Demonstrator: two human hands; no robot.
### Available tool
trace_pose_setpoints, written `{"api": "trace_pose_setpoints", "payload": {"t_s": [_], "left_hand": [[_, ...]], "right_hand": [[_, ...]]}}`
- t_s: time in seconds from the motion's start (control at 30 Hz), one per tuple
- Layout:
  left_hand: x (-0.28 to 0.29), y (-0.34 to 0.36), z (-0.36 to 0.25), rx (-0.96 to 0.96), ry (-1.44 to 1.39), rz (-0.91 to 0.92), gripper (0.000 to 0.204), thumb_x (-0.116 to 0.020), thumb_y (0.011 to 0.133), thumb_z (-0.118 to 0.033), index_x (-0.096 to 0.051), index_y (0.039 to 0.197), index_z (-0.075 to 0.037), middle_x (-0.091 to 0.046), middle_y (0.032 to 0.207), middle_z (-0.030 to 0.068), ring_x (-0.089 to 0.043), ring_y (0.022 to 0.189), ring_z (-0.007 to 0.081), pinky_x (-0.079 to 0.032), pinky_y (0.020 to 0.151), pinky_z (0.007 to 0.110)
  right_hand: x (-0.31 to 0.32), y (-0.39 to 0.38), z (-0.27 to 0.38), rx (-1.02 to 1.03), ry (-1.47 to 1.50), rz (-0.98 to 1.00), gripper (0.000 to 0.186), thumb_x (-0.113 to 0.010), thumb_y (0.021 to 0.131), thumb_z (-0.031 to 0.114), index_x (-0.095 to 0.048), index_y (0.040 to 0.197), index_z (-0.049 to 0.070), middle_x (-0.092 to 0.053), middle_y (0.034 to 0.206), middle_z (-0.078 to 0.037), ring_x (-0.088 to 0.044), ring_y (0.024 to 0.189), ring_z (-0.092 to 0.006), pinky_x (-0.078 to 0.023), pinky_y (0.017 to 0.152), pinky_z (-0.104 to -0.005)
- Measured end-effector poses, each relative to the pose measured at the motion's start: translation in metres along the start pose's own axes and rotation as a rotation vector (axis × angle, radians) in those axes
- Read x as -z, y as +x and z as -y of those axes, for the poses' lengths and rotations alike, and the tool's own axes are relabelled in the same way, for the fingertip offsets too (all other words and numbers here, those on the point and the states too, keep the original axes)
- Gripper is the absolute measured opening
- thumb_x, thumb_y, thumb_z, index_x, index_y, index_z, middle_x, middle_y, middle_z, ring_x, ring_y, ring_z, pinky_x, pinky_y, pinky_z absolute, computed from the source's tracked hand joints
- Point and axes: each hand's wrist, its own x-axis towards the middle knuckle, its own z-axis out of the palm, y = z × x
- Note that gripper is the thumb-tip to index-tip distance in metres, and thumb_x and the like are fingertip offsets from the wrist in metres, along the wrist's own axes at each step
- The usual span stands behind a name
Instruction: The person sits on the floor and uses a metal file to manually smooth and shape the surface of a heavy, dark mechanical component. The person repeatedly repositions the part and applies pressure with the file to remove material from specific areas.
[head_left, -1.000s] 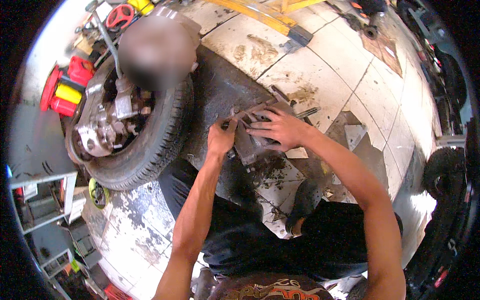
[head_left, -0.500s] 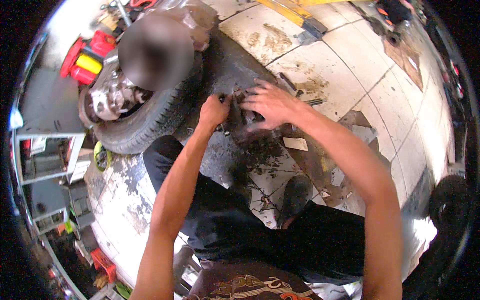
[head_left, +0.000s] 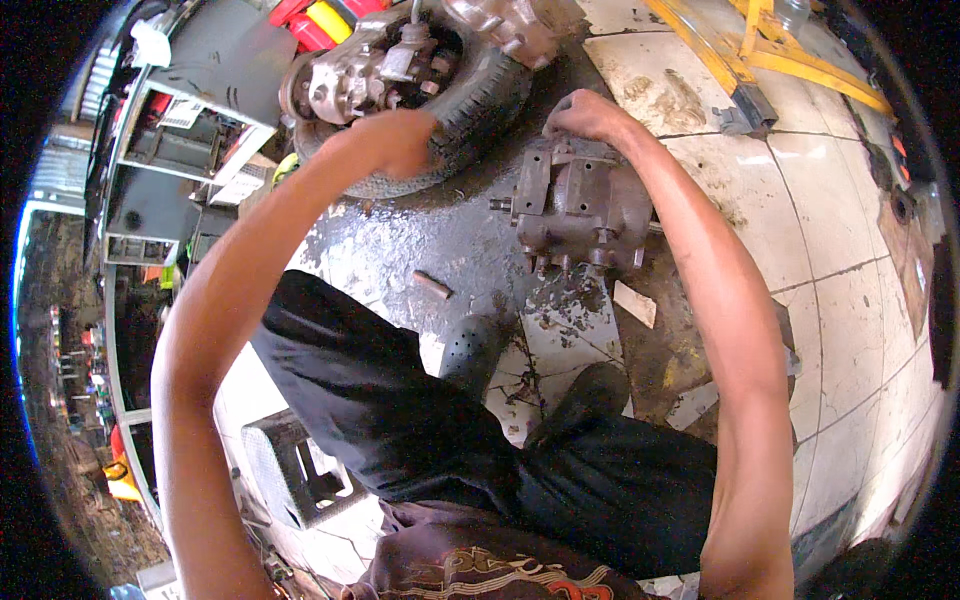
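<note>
1. Since the earlier frame, the left hand (head_left: 397, 145) has moved away from the cast metal housing (head_left: 585, 205), and the right hand (head_left: 592, 114) has gone to its far edge.
2. The left hand appears now in front of the tyre (head_left: 487, 108). It is blurred and its fingers look curled inward; I cannot tell if it holds something, or if it touches the rubber.
3. The right hand has its fingers bent downward at the upper edge of the housing. I cannot tell whether they grasp it or only rest there.
4. The housing lies on the dirty floor (head_left: 375, 240), its splined shaft (head_left: 499, 204) pointing to the left.
5. Nearer to the person, a short rod (head_left: 432, 284) lies on the floor.
</note>
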Motion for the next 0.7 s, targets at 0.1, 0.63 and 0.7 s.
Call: {"api": "trace_pose_setpoints", "payload": {"t_s": [0.1, 0.63, 0.7], "left_hand": [[0.01, 0.006, 0.002, 0.085, 0.097, -0.051, 0.046, -0.066, 0.088, -0.036, -0.06, 0.123, -0.007, -0.065, 0.114, 0.0235, -0.062, 0.108, 0.0396, -0.05, 0.092, 0.048], [-0.065, 0.144, -0.025, 0.157, -0.11, -0.258, 0.04, -0.062, 0.088, -0.035, -0.065, 0.12, -0.011, -0.066, 0.121, 0.016, -0.061, 0.115, 0.0369, -0.05, 0.094, 0.052], [-0.095, 0.167, -0.01, 0.173, -0.318, -0.35, 0.042, -0.063, 0.087, -0.037, -0.064, 0.121, -0.013, -0.066, 0.121, 0.0165, -0.061, 0.115, 0.0367, -0.05, 0.095, 0.051]], "right_hand": [[-0.002, 0.001, 0.009, 0.003, 0.009, 0.038, 0.024, -0.071, 0.07, 0.025, -0.076, 0.079, 0.003, -0.071, 0.074, -0.007, -0.062, 0.068, -0.0161, -0.05, 0.067, -0.0327], [-0.024, -0.003, 0.009, -0.006, -0.437, -0.076, 0.039, -0.057, 0.076, 0.011, -0.065, 0.112, -0.003, -0.066, 0.107, -0.028, -0.065, 0.102, -0.041, -0.051, 0.088, -0.0466], [-0.028, 0.0, 0.012, 0.01, -0.439, -0.088, 0.044, -0.056, 0.077, 0.009, -0.063, 0.12, -0.001, -0.065, 0.113, -0.027, -0.063, 0.108, -0.0398, -0.05, 0.093, -0.0442]]}}
